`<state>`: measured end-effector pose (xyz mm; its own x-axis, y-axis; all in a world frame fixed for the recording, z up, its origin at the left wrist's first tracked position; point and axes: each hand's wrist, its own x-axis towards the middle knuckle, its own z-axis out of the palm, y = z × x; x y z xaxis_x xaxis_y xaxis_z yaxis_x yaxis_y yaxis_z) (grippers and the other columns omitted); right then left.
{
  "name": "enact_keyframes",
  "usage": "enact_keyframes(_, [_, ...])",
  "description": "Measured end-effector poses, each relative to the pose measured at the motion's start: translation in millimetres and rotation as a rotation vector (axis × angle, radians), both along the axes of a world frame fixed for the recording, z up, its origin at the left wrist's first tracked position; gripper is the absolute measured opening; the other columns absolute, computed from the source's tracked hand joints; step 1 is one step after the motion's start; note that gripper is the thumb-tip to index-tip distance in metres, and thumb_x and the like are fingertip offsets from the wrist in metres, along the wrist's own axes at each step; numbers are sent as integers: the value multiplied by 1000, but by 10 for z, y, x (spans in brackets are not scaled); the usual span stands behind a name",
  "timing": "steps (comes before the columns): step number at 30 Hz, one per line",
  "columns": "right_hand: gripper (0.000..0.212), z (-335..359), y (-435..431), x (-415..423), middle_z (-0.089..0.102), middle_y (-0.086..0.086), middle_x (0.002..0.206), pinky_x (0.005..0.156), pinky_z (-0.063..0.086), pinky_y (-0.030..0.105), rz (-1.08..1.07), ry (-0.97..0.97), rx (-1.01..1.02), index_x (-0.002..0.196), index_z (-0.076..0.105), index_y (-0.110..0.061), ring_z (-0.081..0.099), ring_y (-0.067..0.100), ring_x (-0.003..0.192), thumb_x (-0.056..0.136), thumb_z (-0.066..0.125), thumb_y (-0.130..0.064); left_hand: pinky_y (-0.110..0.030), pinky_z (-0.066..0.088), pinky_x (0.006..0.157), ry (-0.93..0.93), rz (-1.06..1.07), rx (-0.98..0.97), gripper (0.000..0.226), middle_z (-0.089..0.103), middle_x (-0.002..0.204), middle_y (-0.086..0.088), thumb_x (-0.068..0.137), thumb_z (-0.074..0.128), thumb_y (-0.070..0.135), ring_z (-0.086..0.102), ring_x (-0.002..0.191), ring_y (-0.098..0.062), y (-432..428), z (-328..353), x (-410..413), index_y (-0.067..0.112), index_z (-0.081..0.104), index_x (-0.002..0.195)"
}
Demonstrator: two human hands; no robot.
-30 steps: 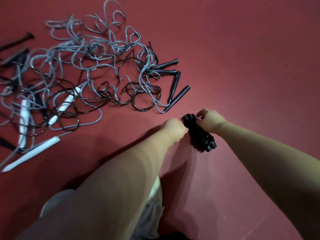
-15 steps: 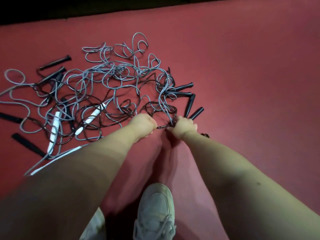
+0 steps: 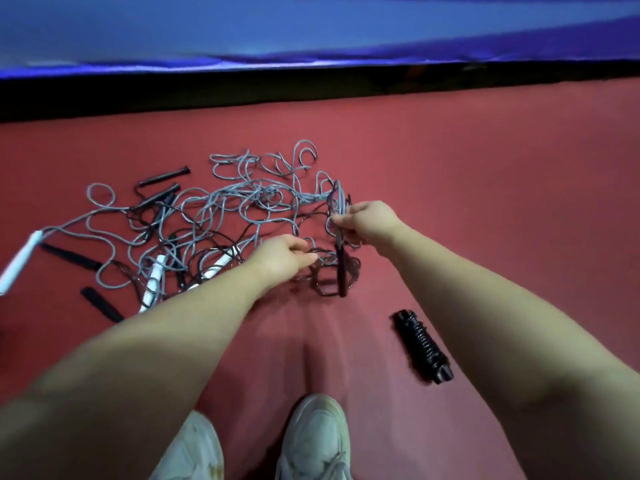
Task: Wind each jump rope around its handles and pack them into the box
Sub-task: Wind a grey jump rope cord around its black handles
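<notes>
Scene: a head-camera view down at a red floor (image 3: 485, 202), where a tangle (image 3: 225, 216) of grey and dark jump ropes is spread out.
Right hand (image 3: 370, 221): closed around a bunch of grey cord (image 3: 337, 199), lifted off the floor; a black handle (image 3: 341, 271) hangs straight down below it.
Left hand (image 3: 282, 256): fingers are curled at a loop of dark cord (image 3: 325, 261); whether the loop is actually pinched cannot be told through the blur.
Finished rope: 1 wound rope (image 3: 422, 346), black and coiled tightly round its handles, lies alone on the floor, near the right forearm and well apart from the tangle.
Box: not in view, so nothing can be judged as packed.
Loose handles: white handles (image 3: 154, 278) and further black ones are scattered through the left of the tangle.
Risk, knotting: more than 1 strand appears to be gathered in the right hand, so if the bunch is pulled upward, crossings could be drawn tight and neighbouring ropes dragged along.
Risk, mismatched pair: 2 handles from different ropes could be wound together, since the cords overlap heavily.
Risk, unwinding: the finished coil could spring loose if knocked by the right arm.
Risk, tripping: cord could be caught under the shoes (image 3: 313, 438) close below.
</notes>
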<state>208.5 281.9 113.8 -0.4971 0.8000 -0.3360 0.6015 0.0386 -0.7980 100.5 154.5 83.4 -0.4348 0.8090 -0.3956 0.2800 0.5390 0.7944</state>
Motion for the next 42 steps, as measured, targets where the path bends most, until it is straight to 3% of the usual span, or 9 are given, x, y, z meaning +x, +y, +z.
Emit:
enact_keyframes(8, [13,1556,-844,-278,57,6,66,46,47,11,99,525,-202,77,56,-5,56,2,39,90,59,-1,-32,47,87,380,19,224,30,68,107,-7,87,66,30,61,101,-24,-498,1511,-118,14,66,113])
enact_keyframes(14, [18,2242,-1457,-327,58,4,55,47,50,11,76,705,-284,74,53,-6,54,3,35,91,58,-1,-34,45,95,449,87,362,19,70,105,-4,83,67,15,62,102,-20,-1124,2272,-155,18,68,102])
enact_keyframes(17, [20,2488,-1746,-312,56,4,58,44,48,12,93,710,-257,72,54,-7,53,4,34,92,57,-5,-32,43,78,457,102,409,10,63,81,-2,87,61,16,55,84,-19,-1395,2485,-99,21,63,78])
enact_keyframes(24, [17,2276,-1864,-195,50,5,67,44,34,21,284,138,328,85,46,-14,44,13,51,89,63,-17,-39,51,94,326,147,431,26,71,84,-4,91,56,14,65,87,-24,-1840,2775,-212,19,68,69])
enact_keyframes(29, [81,1420,-1570,-377,55,9,90,34,34,15,288,-47,43,146,22,-23,39,8,50,82,72,-16,-33,53,91,245,49,414,19,72,98,-7,92,58,13,67,98,-24,-1882,2934,-369,15,68,76])
enact_keyframes(31, [75,1115,-1445,-607,55,4,104,33,31,11,364,-161,147,146,28,-21,35,5,50,84,70,-20,-25,54,81,141,22,430,19,72,91,-3,94,55,12,67,88,-16,-1876,2951,-472,13,66,80])
enact_keyframes(37, [32,602,-1129,-1013,56,5,83,49,41,17,391,-312,205,119,57,-3,50,16,62,98,49,-25,-21,52,72,-9,129,440,18,72,87,4,95,53,15,67,81,-6,-1805,2672,-945,19,66,83])
enact_keyframes(39, [28,850,-993,-1136,61,11,96,66,47,28,206,-111,337,109,59,-4,62,29,86,100,43,-25,-23,45,71,-3,235,387,19,71,86,8,96,51,16,63,82,-3,-1786,2448,-1172,21,63,81])
enact_keyframes(42, [21,1881,-950,-1291,61,1,81,68,44,25,-83,663,705,96,62,-4,66,17,82,97,44,-15,-24,45,77,-82,444,418,23,68,84,5,97,48,11,62,83,-4,-1795,2063,-1481,19,59,79])
